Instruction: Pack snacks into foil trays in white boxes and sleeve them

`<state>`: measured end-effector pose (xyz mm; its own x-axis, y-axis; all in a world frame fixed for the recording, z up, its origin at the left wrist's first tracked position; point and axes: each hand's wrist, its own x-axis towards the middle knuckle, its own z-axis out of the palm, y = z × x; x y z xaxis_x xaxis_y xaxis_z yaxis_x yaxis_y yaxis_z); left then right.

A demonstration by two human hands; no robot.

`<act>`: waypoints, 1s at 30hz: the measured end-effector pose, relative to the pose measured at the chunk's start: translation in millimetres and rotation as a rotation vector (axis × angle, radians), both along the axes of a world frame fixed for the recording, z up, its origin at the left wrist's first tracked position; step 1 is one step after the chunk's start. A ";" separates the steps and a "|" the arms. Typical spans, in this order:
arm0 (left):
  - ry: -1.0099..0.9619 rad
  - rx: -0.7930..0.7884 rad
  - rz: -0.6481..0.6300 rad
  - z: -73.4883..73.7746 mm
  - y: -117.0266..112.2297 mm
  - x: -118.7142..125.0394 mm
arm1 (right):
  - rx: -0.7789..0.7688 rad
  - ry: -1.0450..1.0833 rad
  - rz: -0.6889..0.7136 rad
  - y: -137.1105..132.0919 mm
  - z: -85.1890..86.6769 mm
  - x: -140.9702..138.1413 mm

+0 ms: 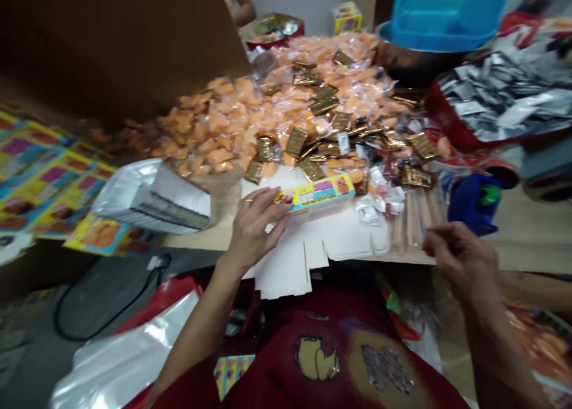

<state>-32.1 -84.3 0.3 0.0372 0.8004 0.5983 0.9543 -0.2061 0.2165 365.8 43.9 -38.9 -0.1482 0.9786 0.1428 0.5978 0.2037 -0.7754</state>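
Observation:
My left hand has its fingers and thumb closed around the left end of a small printed box, with a yellow, pink and blue side showing. The box lies over flat white cardboard blanks at the table's front edge. My right hand is pinched at the near end of some wrapped wooden sticks; whether a stick is between the fingertips is hidden. Small white packets lie between the box and the sticks. Gold-wrapped packets are scattered behind the box.
Orange pieces in clear bags are heaped across the table. A stack of foil trays stands left, near printed yellow cartons. At right are a red bin of silver sachets, a blue tub and a dark blue object.

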 end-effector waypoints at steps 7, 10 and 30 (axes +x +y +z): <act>-0.098 0.080 -0.038 -18.9 1.2 -9.2 | -0.281 0.578 0.565 -55.4 36.8 -187.0; -0.130 0.059 -0.024 -18.2 -3.2 -5.7 | -0.402 0.747 0.548 -59.8 36.7 -227.9; -0.324 -0.129 -0.117 1.0 6.6 -16.2 | -0.364 0.796 0.486 -68.0 12.3 -250.7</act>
<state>-48.3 -77.7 1.3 -0.0423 0.8716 0.4883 0.8033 -0.2609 0.5354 115.1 -24.0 -26.6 -0.5355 0.8409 0.0785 -0.2077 -0.0410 -0.9773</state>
